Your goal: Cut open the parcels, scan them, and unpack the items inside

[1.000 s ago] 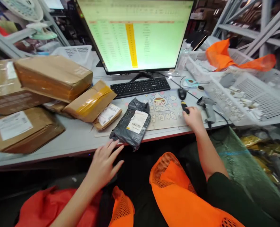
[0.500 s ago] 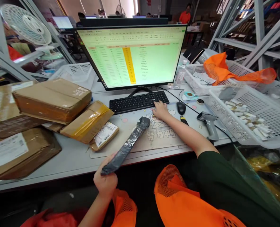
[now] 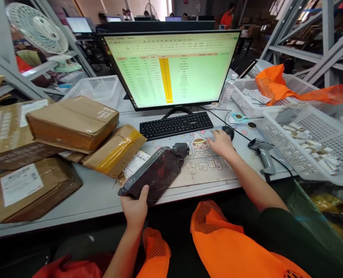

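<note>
My left hand (image 3: pixel 136 207) grips the near end of a dark plastic parcel (image 3: pixel 157 173) at the desk's front edge; the parcel lies flat with its plain side up. My right hand (image 3: pixel 221 141) rests on the printed desk mat (image 3: pixel 202 164), fingers curled, touching the black mouse (image 3: pixel 228 131). Behind it are the black keyboard (image 3: pixel 175 124) and the monitor (image 3: pixel 171 69) with a green spreadsheet. A grey barcode scanner (image 3: pixel 262 150) lies to the right of my right hand.
Several brown cardboard parcels (image 3: pixel 73 123) pile up on the left of the grey desk (image 3: pixel 93 197). White plastic baskets (image 3: pixel 310 146) with small items and an orange cloth (image 3: pixel 272 83) stand on the right. A fan (image 3: pixel 38 31) stands at the back left. Other people sit far behind.
My left hand picked the dark parcel up off the desk, held it edge-on, then turned it flat with the label down. My right hand went from the desk to the keyboard, then to the mouse.
</note>
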A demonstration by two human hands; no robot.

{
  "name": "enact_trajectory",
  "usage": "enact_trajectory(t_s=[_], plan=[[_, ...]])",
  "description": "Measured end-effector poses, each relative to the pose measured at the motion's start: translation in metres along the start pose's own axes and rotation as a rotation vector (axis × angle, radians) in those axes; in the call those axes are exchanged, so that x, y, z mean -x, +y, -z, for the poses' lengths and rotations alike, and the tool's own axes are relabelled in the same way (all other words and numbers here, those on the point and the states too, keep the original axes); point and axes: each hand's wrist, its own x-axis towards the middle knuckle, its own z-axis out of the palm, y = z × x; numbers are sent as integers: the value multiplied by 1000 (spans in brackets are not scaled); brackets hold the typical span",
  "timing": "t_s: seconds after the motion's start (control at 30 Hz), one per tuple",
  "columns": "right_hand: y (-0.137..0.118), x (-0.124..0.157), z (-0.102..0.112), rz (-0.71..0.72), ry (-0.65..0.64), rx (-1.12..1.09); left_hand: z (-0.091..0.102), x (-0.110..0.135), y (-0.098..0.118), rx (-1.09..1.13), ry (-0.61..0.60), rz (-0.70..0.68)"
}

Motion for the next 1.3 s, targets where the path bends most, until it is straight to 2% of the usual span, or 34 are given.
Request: enact_trajectory(t_s=[0.1,0.17,0.23,0.33,0.43,0.57,0.7,0.8,0.87,0.93,1.07,1.13,1.17,1.23,1.3], plan=[[49,66,9,-198,-3,69,-7,-10,3,-84,-30,-37],[70,94,7,-275,-30,85,-16,-15,0,-89,-62,-44],[80,109,2,-278,-35,66,-27,-16,-7,-88,-126,-30],[79,119,2,-217,-14,15,-39,-13,-16,-132,-245,-1],[59,136,17,14,28,-196,-42,-9,-21,-139,-290,0],[8,160,48,493,-35,-462,-36,-12,-22,-116,-214,-71],[-51,166,59,826,-83,-386,-31,-13,-19,-63,-228,-116],[-79,159,53,905,-91,-274,-27,-8,-15,1,-333,-149],[-78,149,49,891,-107,-231,-24,-5,-12,10,-395,-158],[-56,133,46,791,-121,-179,-21,-4,-8,-17,-409,-140],[36,96,48,308,-53,-21,-18,-7,-7,-62,-384,-96],[75,93,49,156,-22,-34,-20,-10,-8,-71,-372,-87],[85,98,49,133,-18,-77,-22,-12,-8,-75,-367,-85],[86,118,49,165,-44,-206,-25,-15,-8,-78,-364,-85],[65,145,50,249,-96,-334,-29,-16,-6,-74,-364,-91]])
